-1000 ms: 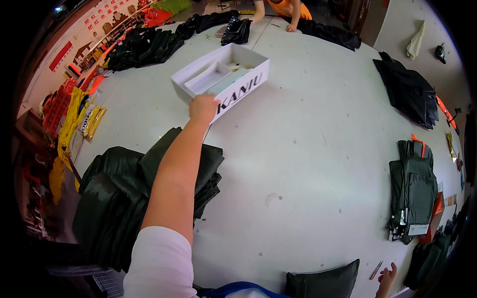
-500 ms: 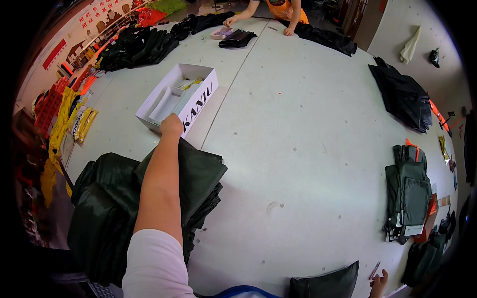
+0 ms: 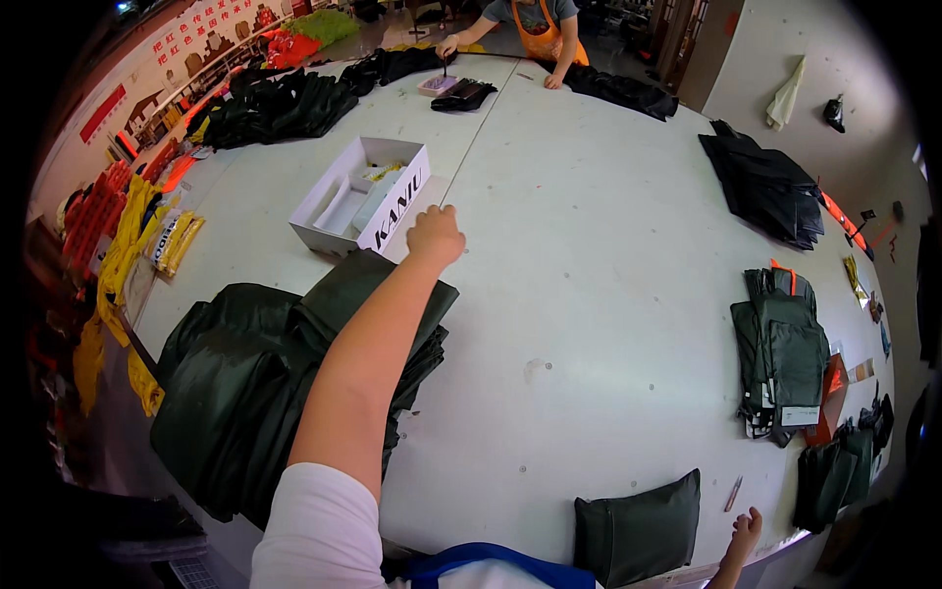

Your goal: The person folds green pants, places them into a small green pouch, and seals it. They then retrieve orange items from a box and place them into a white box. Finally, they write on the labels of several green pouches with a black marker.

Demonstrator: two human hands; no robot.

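Note:
My left hand (image 3: 437, 236) is above the table, just right of a white cardboard box (image 3: 314, 237). Its fingers curl downward; anything in them is hidden. The box has black lettering, inner compartments and a small yellow item inside. Under my left forearm lies a large stack of folded dark green fabric (image 3: 235, 393). At the near right edge, my right hand (image 3: 747, 535) is raised with its fingers loosely bent and apart, nothing visible in them. Close to it lie a slim pinkish tool (image 3: 733, 494) and a stuffed dark green pouch (image 3: 638, 530).
Dark green pouches (image 3: 782, 344) with tags are piled on the right, by an orange-red box (image 3: 830, 398). Black fabric lies in heaps (image 3: 760, 182) at the far right and far left. Across the table (image 3: 569, 294), a person in an orange apron (image 3: 549, 41) works beside a small pink tray (image 3: 437, 86).
My left hand has left the box's near edge and moved right, over the table. The view has shifted slightly. The person opposite now holds a thin dark item above the tray.

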